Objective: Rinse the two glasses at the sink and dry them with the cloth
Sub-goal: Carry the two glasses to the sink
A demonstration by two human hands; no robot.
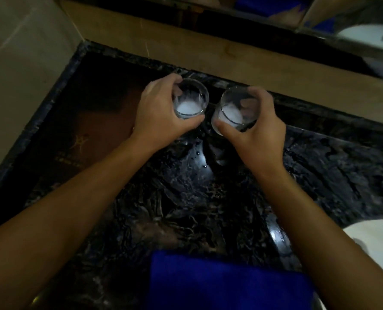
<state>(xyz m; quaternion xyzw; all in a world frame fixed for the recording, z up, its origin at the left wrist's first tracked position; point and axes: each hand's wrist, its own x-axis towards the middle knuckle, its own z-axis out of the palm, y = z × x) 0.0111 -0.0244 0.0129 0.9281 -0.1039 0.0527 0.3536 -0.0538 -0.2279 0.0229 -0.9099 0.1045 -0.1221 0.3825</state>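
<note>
The light is dim. Two bare arms reach forward over a dark, shiny stone worktop (pixel 219 198). Each hand holds one glass.

The left hand (pixel 161 113) wraps around the left glass (pixel 189 100). The thumb curls along the near side of the glass and the fingers curl around the far side, up by the rim. The glass is clear and stands almost straight up. Its bottom looks white and cloudy.

The right hand (pixel 255 126) wraps around the right glass (pixel 233 110). The thumb presses on the near side, low down, and the fingers curl around the far side. You can see the fingers through the glass. This glass tips a little to the left. Its bottom looks white and cloudy too.

The two glasses are just beside each other, with a small gap between them. Both are at the back of the worktop, near a pale tan wall strip (pixel 208 50). I cannot tell if they rest on the worktop or are lifted off it.

A blue cloth (pixel 226 285) lies folded on the near edge of the worktop, between the two arms. It is well apart from the glasses.

Part of a white sink (pixel 374 245) shows at the right edge. A few water drops (pixel 199 155) shine on the worktop below the hands. A brown mat with gold marks (pixel 85 135) lies on the left.
</note>
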